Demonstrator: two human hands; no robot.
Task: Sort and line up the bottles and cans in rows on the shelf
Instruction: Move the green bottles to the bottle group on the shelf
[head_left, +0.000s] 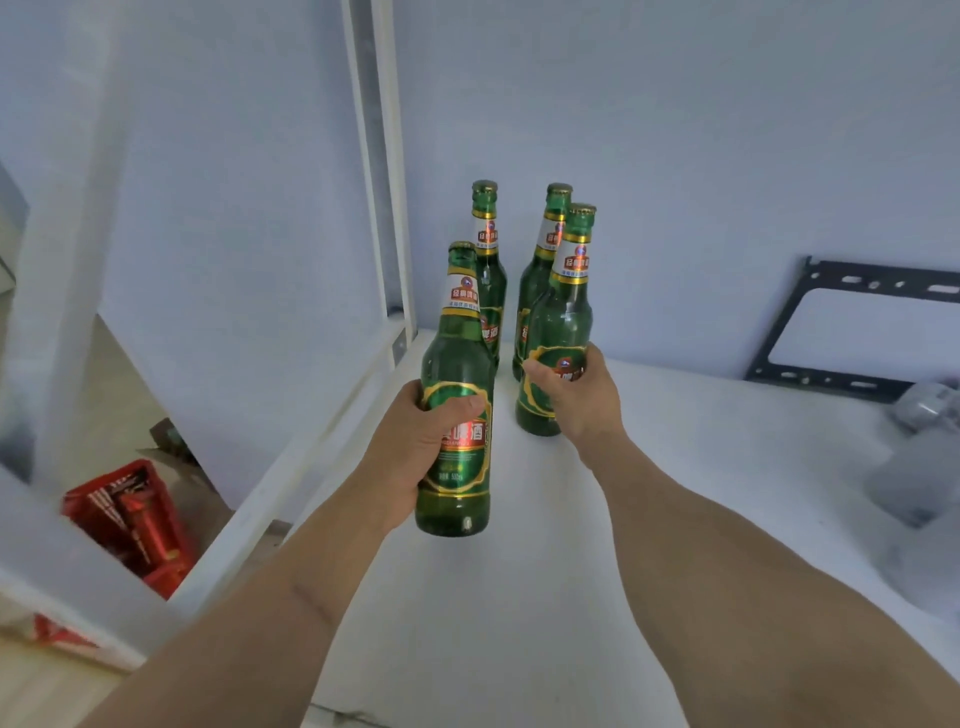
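Two bare forearms are extended over the white shelf (675, 493), each hand closed around an upright green beer bottle. One bottle (457, 415) is gripped by the left hand (415, 447), another (558, 332) by the right hand (576, 395). Just beyond the hands, two back-row bottles (488, 260) stand upright. Labels carry red Chinese characters; "500" is legible.

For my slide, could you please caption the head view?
Left hand and right hand each grip a green bottle, two more standing behind on the white shelf.
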